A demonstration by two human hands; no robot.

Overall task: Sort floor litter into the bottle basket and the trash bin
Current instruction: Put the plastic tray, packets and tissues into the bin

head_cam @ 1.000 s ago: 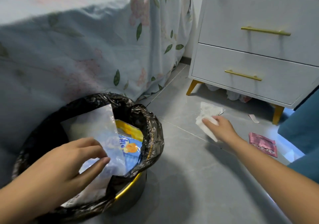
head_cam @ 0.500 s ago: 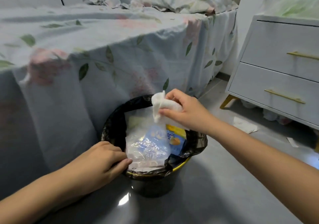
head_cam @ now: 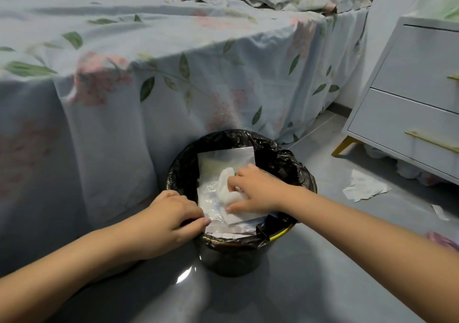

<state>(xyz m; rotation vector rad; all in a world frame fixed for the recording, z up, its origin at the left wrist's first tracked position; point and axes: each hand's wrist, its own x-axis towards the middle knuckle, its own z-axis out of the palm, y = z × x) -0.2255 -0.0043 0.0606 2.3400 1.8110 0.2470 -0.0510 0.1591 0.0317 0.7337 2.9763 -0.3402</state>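
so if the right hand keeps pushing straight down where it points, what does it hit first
Probably the clear plastic packaging lying in the black-lined trash bin. The right hand already presses the crumpled white tissue down against it, fingers pointing left and downward. Depth under it is unclear.

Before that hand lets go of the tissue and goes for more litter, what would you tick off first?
1. White tissue is over the trash bin opening: ok.
2. Right hand has let go of it: not ok, fingers are closed on it.
3. Left hand steadies the bin at its rim: ok.
4. Room left in the bin: not ok, the plastic wrappers reach near the rim.
5. More litter to collect: ok, a crumpled paper lies on the floor by the nightstand.
6. Bottle basket nearby: cannot tell, not in view.
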